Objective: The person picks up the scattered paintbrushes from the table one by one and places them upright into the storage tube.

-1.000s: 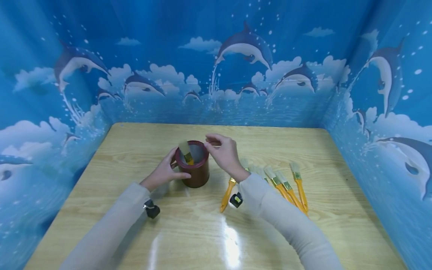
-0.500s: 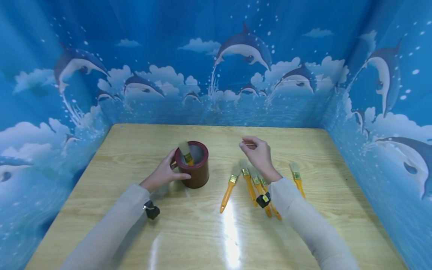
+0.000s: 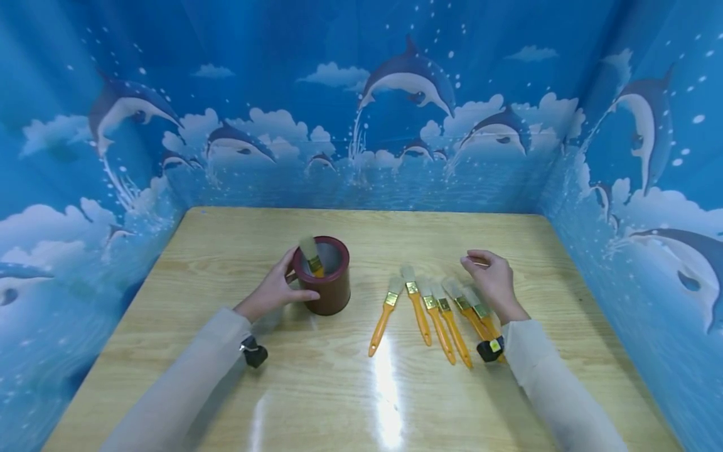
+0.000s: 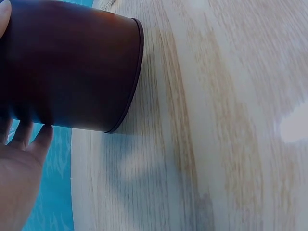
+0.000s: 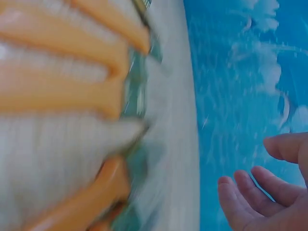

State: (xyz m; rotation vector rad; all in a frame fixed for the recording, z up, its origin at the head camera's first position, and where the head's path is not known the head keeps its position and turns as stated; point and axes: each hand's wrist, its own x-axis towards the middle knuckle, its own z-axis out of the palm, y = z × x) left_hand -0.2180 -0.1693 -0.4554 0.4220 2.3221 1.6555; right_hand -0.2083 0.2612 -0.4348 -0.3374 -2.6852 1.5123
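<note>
My left hand [image 3: 273,292] grips a dark brown cylindrical pot [image 3: 330,292] with a reddish rim, thumb across its near side. In the left wrist view the pot [image 4: 72,62] stands between the thumb and the fingers [image 4: 41,142]. One paintbrush [image 3: 312,257] leans inside it, bristles up above the rim. My right hand [image 3: 494,282] hovers over the right end of a row of paintbrushes, holding nothing. The right wrist view shows its fingers [image 5: 260,190] loosely bent and apart from the thumb. This hand and wrist partly hide the rightmost brushes.
Several orange-handled brushes [image 3: 446,320] lie fanned on the wooden table [image 3: 254,245], bristles toward the far side. One brush [image 3: 384,317] lies a little apart on the left, angled the other way. A blue dolphin-print curtain [image 3: 361,125] encloses the table's back and sides.
My right hand has moved away from the pot's rim, rightward to above the far right brushes, uncovering those in the middle. The left hand and the pot have stayed in place.
</note>
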